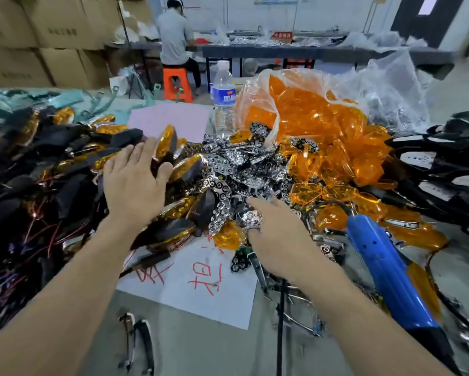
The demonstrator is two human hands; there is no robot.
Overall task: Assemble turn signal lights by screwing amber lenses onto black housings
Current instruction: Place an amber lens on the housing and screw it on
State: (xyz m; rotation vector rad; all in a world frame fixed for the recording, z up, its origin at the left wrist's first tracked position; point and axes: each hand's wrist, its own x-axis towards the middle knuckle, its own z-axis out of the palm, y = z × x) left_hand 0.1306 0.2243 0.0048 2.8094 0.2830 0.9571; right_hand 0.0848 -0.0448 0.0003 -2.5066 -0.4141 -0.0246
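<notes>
The left hand (135, 183) lies palm down at centre left of the frame, its fingers (143, 150) straight and slightly spread over a heap of finished lights (65, 164) that fills the left side. One assembled light (166, 142), amber lens on a black shell, stands on edge just beyond the fingertips and above the thumb. It is motion-blurred, and whether the fingers touch it cannot be told.

The right hand (276, 234), lower centre, pinches a chrome reflector (251, 220) between thumb and curled fingers, at the near edge of a pile of reflectors (241, 164) in the middle of the frame.

Loose amber lenses (309, 115) spill from a clear bag at upper right, well apart from both hands. Black housings (445, 164) lie at the right edge.

A blue power screwdriver (385, 267) rests at lower right beside the right forearm. A white sheet with red writing (200, 275) lies between the two arms, and a water bottle (223, 101) stands behind the reflectors.
</notes>
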